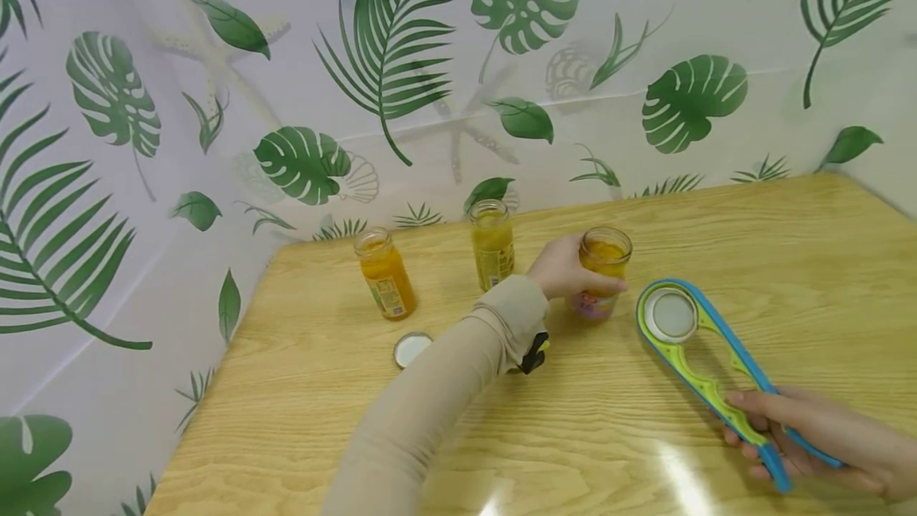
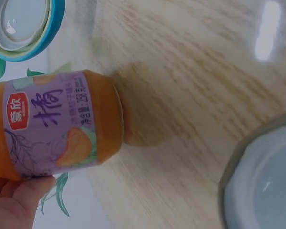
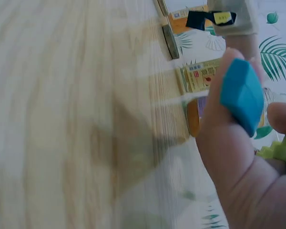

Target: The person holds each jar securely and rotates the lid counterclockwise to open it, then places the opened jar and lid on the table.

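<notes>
My left hand [image 1: 569, 267] grips an open glass jar [image 1: 605, 253] of orange fruit by its side. The left wrist view shows its purple label [image 2: 47, 119] with a mandarin picture; whether its base touches the table I cannot tell. In my right hand [image 1: 809, 428] are the handles of a blue and green jar opener [image 1: 716, 388], held above the table right of the jar. A round lid [image 1: 672, 314], pale side up, sits inside the opener's loop. One blue handle end [image 3: 243, 95] lies against the fingers in the right wrist view.
Two more uncapped jars stand left of my left hand: a yellow one [image 1: 493, 249] and an orange one [image 1: 387, 277]. A loose lid [image 1: 411, 349] lies on the wooden table [image 1: 286, 420] near my left sleeve. Behind is a leaf-printed cloth [image 1: 430, 102].
</notes>
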The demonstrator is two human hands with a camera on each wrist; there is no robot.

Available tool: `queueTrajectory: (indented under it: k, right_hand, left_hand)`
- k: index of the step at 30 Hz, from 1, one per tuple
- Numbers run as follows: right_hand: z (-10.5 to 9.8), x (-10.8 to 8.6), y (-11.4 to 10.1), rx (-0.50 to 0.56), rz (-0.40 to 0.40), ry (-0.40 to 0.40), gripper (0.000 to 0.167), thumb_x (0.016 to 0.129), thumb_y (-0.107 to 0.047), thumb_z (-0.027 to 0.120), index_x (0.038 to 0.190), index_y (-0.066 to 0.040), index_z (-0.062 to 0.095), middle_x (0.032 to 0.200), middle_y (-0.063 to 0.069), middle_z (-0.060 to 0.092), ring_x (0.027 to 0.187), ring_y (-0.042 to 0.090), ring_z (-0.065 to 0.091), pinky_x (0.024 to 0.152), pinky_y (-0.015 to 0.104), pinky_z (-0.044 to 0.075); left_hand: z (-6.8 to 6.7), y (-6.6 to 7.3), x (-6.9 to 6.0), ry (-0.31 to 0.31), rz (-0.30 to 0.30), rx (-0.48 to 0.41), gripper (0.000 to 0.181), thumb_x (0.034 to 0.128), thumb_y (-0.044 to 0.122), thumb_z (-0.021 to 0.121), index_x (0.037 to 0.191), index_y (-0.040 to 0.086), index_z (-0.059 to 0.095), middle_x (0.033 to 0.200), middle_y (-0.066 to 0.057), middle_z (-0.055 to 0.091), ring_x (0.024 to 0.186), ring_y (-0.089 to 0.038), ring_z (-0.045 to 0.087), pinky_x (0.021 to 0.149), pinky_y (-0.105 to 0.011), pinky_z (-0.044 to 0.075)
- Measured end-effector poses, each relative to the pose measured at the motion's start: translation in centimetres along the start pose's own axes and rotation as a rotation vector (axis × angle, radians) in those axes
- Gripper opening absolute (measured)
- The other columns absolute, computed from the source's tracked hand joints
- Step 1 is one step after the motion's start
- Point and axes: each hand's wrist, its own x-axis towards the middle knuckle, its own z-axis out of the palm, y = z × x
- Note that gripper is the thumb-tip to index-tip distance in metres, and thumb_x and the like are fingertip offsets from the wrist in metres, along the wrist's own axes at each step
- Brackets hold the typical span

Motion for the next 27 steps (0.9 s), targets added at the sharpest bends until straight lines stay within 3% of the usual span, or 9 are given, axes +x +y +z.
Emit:
queueTrajectory:
  k: [9, 15, 20, 27]
  right_hand:
    - [2.5, 1.5, 0.5, 0.183, -0.023, -0.139, 0.042, 0.099, -0.015, 0.013, 0.109, 0.004, 0.050, 0.098, 0.008, 0.055, 0.081, 0.015, 0.054, 0.079, 0.030, 0.045]
    - [3.3, 2.6, 1.0, 0.238, -0.009, -0.110, 0.035, 0.099, -0.018, 0.018, 0.102, -0.002, 0.049, 0.097, 0.008, 0.056, 0.083, 0.015, 0.053, 0.078, 0.029, 0.044]
    - [3.7, 3.7, 1.3, 0.280, -0.023, -0.109, 0.032, 0.098, -0.019, 0.018, 0.100, -0.004, 0.046, 0.095, 0.006, 0.056, 0.081, 0.015, 0.052, 0.077, 0.029, 0.043]
    - [4.1, 4.7, 1.6, 0.268, -0.055, -0.069, 0.024, 0.097, -0.015, 0.021, 0.100, -0.004, 0.043, 0.097, 0.008, 0.056, 0.086, 0.017, 0.054, 0.079, 0.033, 0.043]
  left_hand:
    - [0.1, 0.1, 1.3, 0.013, -0.055, -0.104, 0.054, 0.0656, 0.033, 0.078, 0.111, 0.014, 0.054, 0.093, 0.006, 0.058, 0.085, -0.008, 0.054, 0.074, -0.018, 0.043]
    - [-0.1, 0.3, 1.6, 0.004, -0.093, -0.109, 0.053, 0.0656, 0.031, 0.078, 0.109, 0.012, 0.054, 0.091, 0.004, 0.059, 0.084, -0.008, 0.054, 0.074, -0.019, 0.043]
    - [-0.1, 0.5, 2.1, 0.060, -0.099, -0.067, 0.056, 0.0653, 0.032, 0.078, 0.110, 0.010, 0.053, 0.093, 0.002, 0.059, 0.084, -0.011, 0.055, 0.073, -0.019, 0.043]
    - [0.3, 0.7, 2.9, 0.192, -0.131, -0.013, 0.072, 0.0665, 0.032, 0.077, 0.126, 0.011, 0.043, 0.110, -0.001, 0.056, 0.098, -0.014, 0.053, 0.083, -0.021, 0.041]
